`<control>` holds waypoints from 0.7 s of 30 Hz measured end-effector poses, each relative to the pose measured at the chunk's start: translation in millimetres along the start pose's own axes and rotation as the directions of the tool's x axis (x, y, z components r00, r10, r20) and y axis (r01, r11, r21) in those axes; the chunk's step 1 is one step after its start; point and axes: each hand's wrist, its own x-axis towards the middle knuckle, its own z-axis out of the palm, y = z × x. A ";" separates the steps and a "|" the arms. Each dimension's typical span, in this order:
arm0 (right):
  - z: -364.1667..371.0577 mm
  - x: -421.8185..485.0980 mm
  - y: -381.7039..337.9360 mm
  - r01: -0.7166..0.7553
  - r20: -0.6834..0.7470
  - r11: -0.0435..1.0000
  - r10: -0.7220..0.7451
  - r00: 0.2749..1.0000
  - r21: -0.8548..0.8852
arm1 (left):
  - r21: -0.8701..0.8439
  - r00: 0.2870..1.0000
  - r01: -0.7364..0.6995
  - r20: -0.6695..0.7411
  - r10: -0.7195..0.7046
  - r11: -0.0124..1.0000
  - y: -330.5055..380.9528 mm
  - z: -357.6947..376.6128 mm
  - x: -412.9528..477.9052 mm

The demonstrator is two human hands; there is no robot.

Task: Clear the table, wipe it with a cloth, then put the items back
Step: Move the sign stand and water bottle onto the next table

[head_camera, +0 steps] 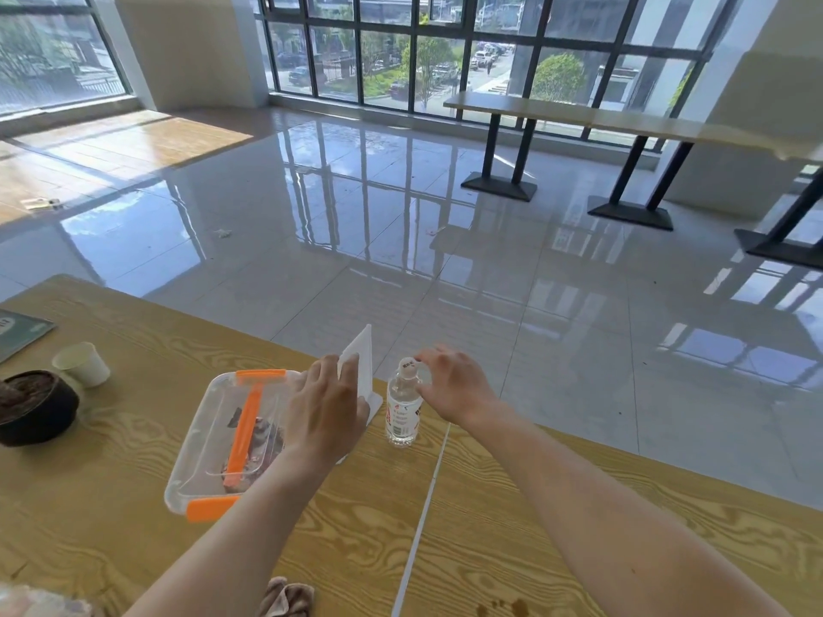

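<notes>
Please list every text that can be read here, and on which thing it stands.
Label of bottle: red and dark print, too blurred to read.
Its cap: small print, too blurred.
Cover of book: white marks, cut off, unreadable.
No text can be quoted.
</notes>
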 end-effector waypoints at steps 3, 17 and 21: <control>-8.1 -22.1 7.3 -0.015 -0.011 1.000 0.015 1.000 -0.007 | 0.005 0.999 -0.031 -0.016 0.031 1.000 13.4 -3.6 -8.9; -45.2 -179.1 67.3 -0.168 -0.152 0.974 0.145 0.978 -0.153 | -0.068 0.968 -0.244 0.050 0.247 0.967 123.1 -4.0 -75.7; -52.9 -232.6 87.6 -0.247 -0.178 0.952 0.216 0.960 -0.178 | -0.085 0.941 -0.329 0.059 0.335 0.940 157.7 -3.2 -98.0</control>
